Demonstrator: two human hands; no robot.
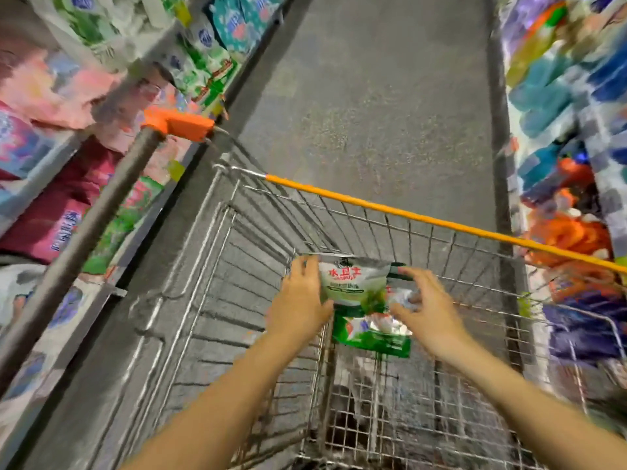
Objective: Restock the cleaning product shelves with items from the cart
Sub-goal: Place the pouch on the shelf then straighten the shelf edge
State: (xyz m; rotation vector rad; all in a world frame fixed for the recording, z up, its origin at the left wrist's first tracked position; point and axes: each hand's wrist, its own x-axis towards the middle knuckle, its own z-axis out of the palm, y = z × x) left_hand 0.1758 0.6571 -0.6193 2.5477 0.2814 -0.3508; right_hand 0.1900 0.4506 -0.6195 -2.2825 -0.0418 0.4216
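A wire shopping cart (pixel 373 212) with an orange rim stands in the aisle below me. Inside it lie two green and white detergent bags: an upper one (pixel 353 283) with red characters and a lower green one (pixel 373 337). My left hand (pixel 298 300) grips the left edge of the upper bag, fingers curled over its top. My right hand (pixel 424 307) hovers at the bag's right side with fingers spread, touching or almost touching it. The left shelves (pixel 112 106) hold similar green and white bags.
The cart's grey handle with an orange end cap (pixel 176 123) runs up the left. Shelves of pink, red and green packs line the left; blue and orange bottles (pixel 570 232) fill the right shelves. Grey floor (pixel 373 79) stretches ahead between them.
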